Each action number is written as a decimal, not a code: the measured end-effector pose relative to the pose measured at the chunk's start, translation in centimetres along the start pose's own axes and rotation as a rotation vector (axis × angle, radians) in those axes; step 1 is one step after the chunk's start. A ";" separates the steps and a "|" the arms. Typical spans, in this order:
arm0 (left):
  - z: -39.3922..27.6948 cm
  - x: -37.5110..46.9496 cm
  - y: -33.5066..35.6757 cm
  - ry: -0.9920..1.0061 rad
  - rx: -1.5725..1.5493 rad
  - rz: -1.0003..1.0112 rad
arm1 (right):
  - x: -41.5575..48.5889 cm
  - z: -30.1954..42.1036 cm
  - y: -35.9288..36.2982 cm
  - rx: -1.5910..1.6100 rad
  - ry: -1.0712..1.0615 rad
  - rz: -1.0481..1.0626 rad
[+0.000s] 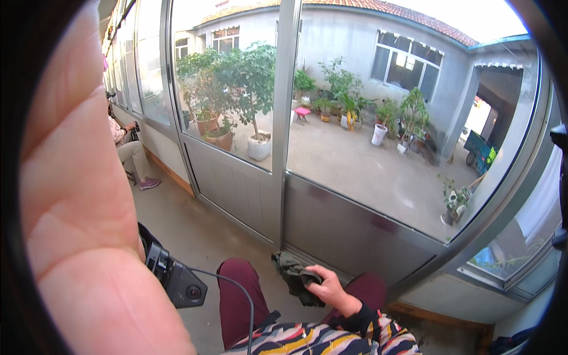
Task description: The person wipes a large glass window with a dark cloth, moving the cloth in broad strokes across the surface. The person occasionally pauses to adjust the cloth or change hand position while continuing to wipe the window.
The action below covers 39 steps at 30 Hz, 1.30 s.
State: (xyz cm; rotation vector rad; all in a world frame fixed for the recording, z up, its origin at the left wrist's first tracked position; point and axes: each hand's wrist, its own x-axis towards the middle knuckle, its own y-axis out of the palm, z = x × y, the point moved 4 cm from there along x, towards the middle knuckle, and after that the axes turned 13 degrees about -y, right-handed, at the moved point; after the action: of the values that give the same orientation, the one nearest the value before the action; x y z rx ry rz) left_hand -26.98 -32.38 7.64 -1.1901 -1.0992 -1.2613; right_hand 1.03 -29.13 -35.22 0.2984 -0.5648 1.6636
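Observation:
My left hand (84,213) is raised very close to the camera and fills the left side of the view, palm showing. Its fingertips are cut off, so their spread cannot be made out. A small black camera (184,282) with a cable (246,293) sits beside this wrist. Lower down, my right hand (327,286) grips a crumpled dark green cloth (295,276) above my right knee. Maroon trousers (242,284) cover my legs, which are bent and apart.
A grey metal-framed glass door (235,186) and panel (350,226) stand before me. Further left, another person (133,151) sits along the wall. Beyond the glass lie a courtyard (350,164), potted plants (259,144) and a pink stool (302,112).

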 end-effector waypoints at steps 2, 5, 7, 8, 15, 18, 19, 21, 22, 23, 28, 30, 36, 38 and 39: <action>-0.2 -0.6 0.1 0.009 -0.020 -0.017 | -0.3 -0.5 0.2 0.029 0.076 0.006; -0.6 -0.9 0.1 0.016 -0.059 -0.044 | -0.3 -0.1 0.2 -0.053 -0.044 -0.008; -0.8 -0.9 0.3 0.025 -0.080 -0.057 | -0.3 -0.2 0.1 -0.033 0.008 -0.018; -0.9 -0.9 0.3 0.031 -0.089 -0.068 | -0.2 -0.3 0.1 -0.005 0.012 -0.016; -2.0 -3.2 -1.8 0.113 -0.154 -0.082 | 1.2 0.6 -1.2 0.159 -0.002 -0.134; 0.1 -11.2 1.7 -0.383 -0.016 0.296 | 1.8 1.8 -2.4 0.136 -0.026 -0.224; 1.0 -14.8 3.2 -0.499 0.023 0.338 | 2.0 2.2 -2.9 0.095 -0.021 -0.262; 2.2 -22.0 5.4 -0.749 0.039 0.450 | 2.3 2.9 -3.9 0.131 -0.077 -0.386; 2.5 -25.8 6.5 -0.903 -0.012 0.483 | 2.5 3.1 -4.4 0.140 -0.078 -0.427; 2.7 -29.2 7.2 -1.046 -0.060 0.498 | 2.6 3.1 -4.8 0.126 -0.067 -0.471; 3.2 -37.7 10.4 -1.434 -0.375 0.508 | 3.5 3.5 -4.4 0.188 -0.169 -0.535; 3.9 -38.2 11.6 -1.491 -0.459 0.525 | 3.8 4.3 -3.9 -0.038 -0.245 -0.497; 5.1 -39.5 14.6 -1.720 -0.820 0.189 | 3.8 7.7 -0.7 -0.641 -0.432 -0.239; 5.6 -40.5 14.5 -1.819 -0.935 -0.012 | 3.5 8.2 0.0 -0.609 -0.483 -0.145; 6.0 -41.0 14.1 -1.880 -0.991 -0.121 | 3.4 8.1 0.1 -0.476 -0.453 -0.128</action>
State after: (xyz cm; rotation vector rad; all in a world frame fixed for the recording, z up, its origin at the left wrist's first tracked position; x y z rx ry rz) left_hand -13.73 -23.35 -33.13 -3.3733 -1.7493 -0.3402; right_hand -0.59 -30.51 -26.71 0.3525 -1.2306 1.2894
